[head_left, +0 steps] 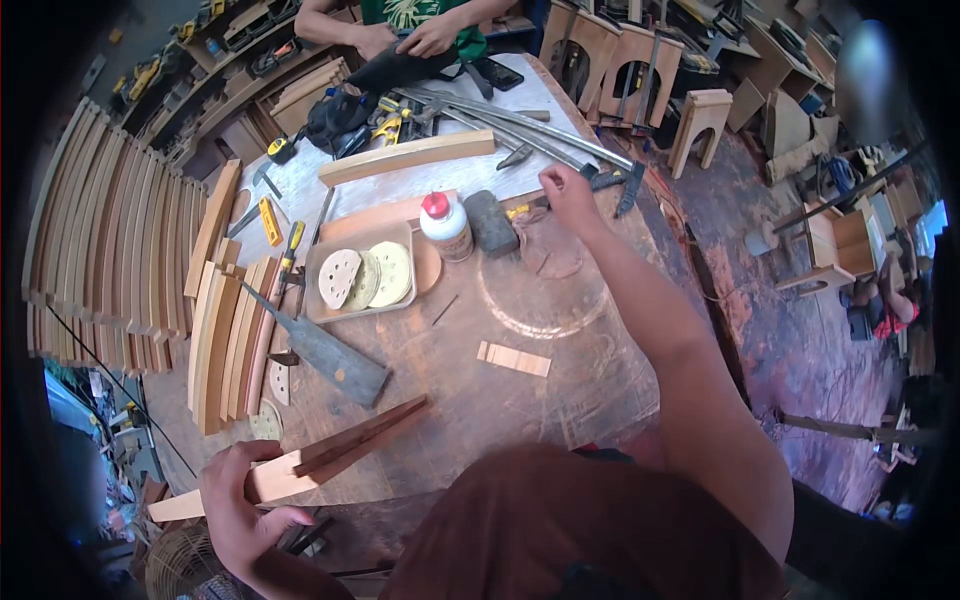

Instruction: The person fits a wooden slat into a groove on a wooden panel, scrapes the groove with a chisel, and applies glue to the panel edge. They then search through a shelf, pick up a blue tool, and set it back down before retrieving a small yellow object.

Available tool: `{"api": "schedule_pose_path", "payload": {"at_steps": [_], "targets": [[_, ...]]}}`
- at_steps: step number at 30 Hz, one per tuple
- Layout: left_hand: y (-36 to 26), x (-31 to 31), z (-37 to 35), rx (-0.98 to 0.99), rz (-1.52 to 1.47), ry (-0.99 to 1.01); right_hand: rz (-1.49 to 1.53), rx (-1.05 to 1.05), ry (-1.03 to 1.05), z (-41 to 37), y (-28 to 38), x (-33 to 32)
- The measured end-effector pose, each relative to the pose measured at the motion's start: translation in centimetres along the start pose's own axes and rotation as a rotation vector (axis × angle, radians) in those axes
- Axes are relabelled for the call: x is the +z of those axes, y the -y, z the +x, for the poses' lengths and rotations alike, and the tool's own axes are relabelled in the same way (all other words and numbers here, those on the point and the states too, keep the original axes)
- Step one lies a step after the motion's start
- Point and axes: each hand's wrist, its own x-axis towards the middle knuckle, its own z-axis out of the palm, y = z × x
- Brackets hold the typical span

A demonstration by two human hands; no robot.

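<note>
My left hand [240,505] is wrapped over a pale wooden piece [275,481] at the table's near left edge, fingers on top and thumb below. A darker wooden strip [365,436] adjoins that piece and angles out over the table. Across the table, my right hand [570,197] is held with its fingers curled closed beside the ends of metal bar clamps [540,133]; anything inside it is hidden. Near that hand are a brown cloth or glove [548,245] and a dark mallet head [491,224]. A small striped wood block [514,358] lies between my hands.
A plastic tray [350,313] holds sanding discs, with a red-capped glue bottle [446,228] beside it. A handsaw-like grey blade tool [335,358] and curved wood pieces [222,350] lie left. Opposite, another person's hands [425,38] handle a dark object. Stacked slats [110,220] stand far left.
</note>
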Motion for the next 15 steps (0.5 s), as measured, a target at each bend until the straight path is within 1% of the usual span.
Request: {"api": "schedule_pose_path", "payload": {"at_steps": [1, 2, 3, 4, 5, 7, 8, 9, 11, 13, 14, 15], "targets": [[-1.4, 0.2, 1.1, 0.003, 0.003, 0.004, -0.105, -0.051, -0.014, 2.0, -1.3, -0.5], [-3.2, -0.4, 2.0, -0.103, -0.013, 0.100, -0.146, -0.042, -0.006, 3.9, -2.5, -0.8], [-3.6, 0.0, 2.4, -0.114, -0.013, 0.088, -0.185, -0.036, 0.001, 5.8, -3.5, -1.2], [-3.8, 0.4, 2.7, -0.110, -0.041, 0.070, -0.247, 0.012, 0.028, 7.7, -3.9, -1.6], [-4.2, 0.7, 3.0, -0.107, -0.068, 0.054, -0.237, 0.002, 0.037, 9.5, -4.3, -1.8], [-5.2, 1.1, 3.4, -0.169, -0.101, 0.012, -0.529, -0.044, 0.068, 13.2, -6.3, -1.1], [-5.6, 1.2, 3.5, -0.215, -0.137, -0.017, -0.515, -0.035, 0.085, 15.0, -7.4, -0.4], [-5.9, 1.3, 3.6, -0.233, -0.128, 0.002, -0.553, -0.013, 0.138, 16.7, -8.7, 0.1], [-6.4, 1.3, 3.8, -0.288, -0.177, -0.006, -0.580, 0.006, 0.203, 18.8, -9.4, 0.8], [-7.1, 1.3, 4.0, -0.332, -0.119, -0.016, -0.684, 0.062, 0.326, 20.4, -10.2, 1.8], [-7.3, 1.4, 3.9, -0.379, -0.119, 0.012, -0.673, 0.095, 0.426, 21.5, -10.9, 2.4], [-7.5, 1.4, 3.8, -0.425, -0.122, 0.042, -0.669, 0.096, 0.438, 21.9, -11.2, 2.8]]}}
